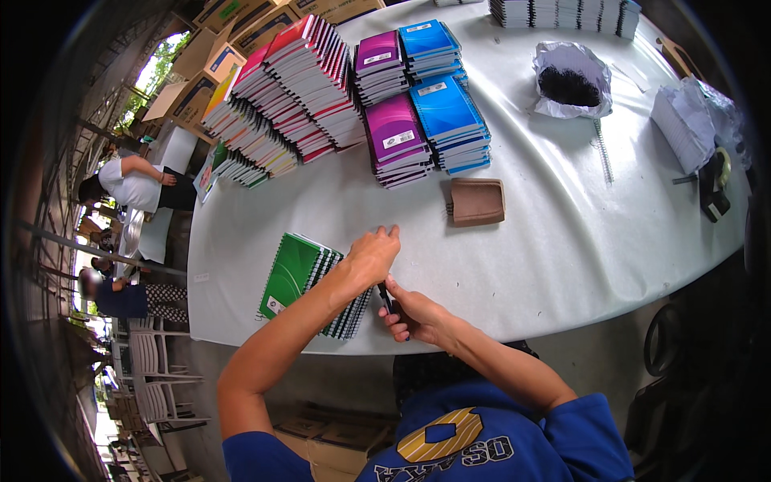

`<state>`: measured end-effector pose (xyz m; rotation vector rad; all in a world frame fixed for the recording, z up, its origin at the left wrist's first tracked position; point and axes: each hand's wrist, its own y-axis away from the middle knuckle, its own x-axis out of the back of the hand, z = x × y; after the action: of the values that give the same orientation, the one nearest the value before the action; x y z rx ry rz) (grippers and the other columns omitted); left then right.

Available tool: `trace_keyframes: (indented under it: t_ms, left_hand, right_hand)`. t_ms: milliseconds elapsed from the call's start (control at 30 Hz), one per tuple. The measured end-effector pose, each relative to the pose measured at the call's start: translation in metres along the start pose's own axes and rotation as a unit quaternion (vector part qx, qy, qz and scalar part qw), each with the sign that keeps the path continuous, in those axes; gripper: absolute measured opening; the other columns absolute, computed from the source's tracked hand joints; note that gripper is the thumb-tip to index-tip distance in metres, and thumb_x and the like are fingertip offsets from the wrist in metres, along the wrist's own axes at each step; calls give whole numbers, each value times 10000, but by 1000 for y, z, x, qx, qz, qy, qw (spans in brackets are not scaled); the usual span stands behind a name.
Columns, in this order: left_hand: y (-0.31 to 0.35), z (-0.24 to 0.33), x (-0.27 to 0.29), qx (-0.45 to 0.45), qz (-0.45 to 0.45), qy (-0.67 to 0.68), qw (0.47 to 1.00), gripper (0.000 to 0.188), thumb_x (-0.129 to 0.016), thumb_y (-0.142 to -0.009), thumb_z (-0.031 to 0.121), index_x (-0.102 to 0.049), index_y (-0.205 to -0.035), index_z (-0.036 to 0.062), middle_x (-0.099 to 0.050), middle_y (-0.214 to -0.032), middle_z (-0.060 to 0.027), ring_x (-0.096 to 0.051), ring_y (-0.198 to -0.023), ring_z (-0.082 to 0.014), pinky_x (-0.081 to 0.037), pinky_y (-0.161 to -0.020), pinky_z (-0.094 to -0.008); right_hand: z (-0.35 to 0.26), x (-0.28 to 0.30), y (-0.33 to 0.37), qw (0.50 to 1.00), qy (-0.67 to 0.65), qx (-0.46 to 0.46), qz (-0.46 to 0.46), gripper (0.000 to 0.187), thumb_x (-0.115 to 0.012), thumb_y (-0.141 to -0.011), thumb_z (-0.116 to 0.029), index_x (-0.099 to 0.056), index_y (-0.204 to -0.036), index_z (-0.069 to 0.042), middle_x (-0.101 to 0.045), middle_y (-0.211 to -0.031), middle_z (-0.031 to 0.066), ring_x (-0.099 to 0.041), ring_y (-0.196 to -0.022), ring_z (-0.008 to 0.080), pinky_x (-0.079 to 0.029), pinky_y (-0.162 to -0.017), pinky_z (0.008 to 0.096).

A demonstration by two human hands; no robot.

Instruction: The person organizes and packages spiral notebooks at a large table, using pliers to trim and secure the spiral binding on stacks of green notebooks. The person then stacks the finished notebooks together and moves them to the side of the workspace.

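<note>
A fanned stack of green spiral notebooks lies near the table's front edge, its black coils showing along the right side. My left hand reaches across the stack to its upper right corner. Two of its fingertips point away from me, while its thumb and palm side are hidden. Just below, my right hand is closed on a small black-handled tool, held upright beside the coils. The exact kind of tool is hard to make out.
Beyond my hands stand stacks of purple notebooks, blue notebooks and red notebooks. A brown pouch-like block lies nearer. Black coils fill an opened wrapper; a tape dispenser sits far right. People are at left.
</note>
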<state>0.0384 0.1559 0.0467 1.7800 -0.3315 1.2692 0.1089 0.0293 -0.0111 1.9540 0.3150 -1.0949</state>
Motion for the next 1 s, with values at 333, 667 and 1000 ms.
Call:
trace_keyframes:
  t_ms: [333, 667, 1000]
  left_hand:
    - [1, -3, 2, -8, 3, 17, 1000, 884, -789, -675, 119, -336, -1414, -56, -557, -1211, -283, -612, -1044, -432, -541, -856, -444]
    - [3, 2, 3, 1, 3, 22, 1000, 908, -795, -663, 101, -325, -1428, -39, -571, -1185, -286, -628, -1019, -418, -546, -841, -436]
    - [4, 8, 6, 8, 3, 16, 1000, 890, -762, -672, 44, -317, -1439, -31, -566, -1178, -295, -633, -1002, -418, -552, -817, -432]
  right_hand:
    - [-2, -2, 2, 1000, 2, -19, 14, 729, -340, -935, -689, -552, -900, 8, -548, -758, 91, -570, -684, 218, -545, -663, 382]
    - [-2, -2, 2, 1000, 4, -6, 13, 727, -327, -940, -686, -550, -904, 6, -559, -784, 97, -582, -711, 226, -558, -692, 401]
    - [-3, -6, -4, 995, -96, -20, -16, 643, -312, -966, -660, -453, -843, -45, -331, -636, -19, -259, -502, 101, -253, -449, 254]
